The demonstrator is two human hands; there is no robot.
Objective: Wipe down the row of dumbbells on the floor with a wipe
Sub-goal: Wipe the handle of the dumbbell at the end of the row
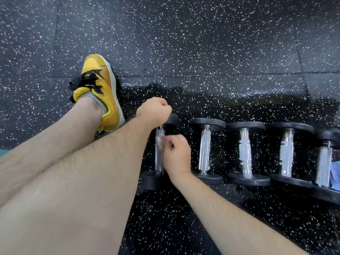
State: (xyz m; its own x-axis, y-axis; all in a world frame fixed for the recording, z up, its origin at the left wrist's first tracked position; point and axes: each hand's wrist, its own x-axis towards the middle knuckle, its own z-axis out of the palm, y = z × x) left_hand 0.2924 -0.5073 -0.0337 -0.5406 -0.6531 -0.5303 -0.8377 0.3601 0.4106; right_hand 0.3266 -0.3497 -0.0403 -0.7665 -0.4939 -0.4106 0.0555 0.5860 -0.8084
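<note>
Five dumbbells [244, 150] are laid side by side in a row on the speckled floor [202, 43], beside a yellow shoe [103, 85]. The far head of the leftmost dumbbell [158, 159] is gripped by the curled left hand [153, 110]. A white wipe [160, 141] is pinched against its handle by the right hand [176, 155].

Bare forearms [220, 208], bare leg [55, 137]; yellow sneaker [104, 92] w/ black laces [81, 83], white sole.

Right hand [176, 155] holds what seems a wipe [161, 142] on the leftmost dumbbell [158, 162]; left hand [153, 110] grips its end.
</note>
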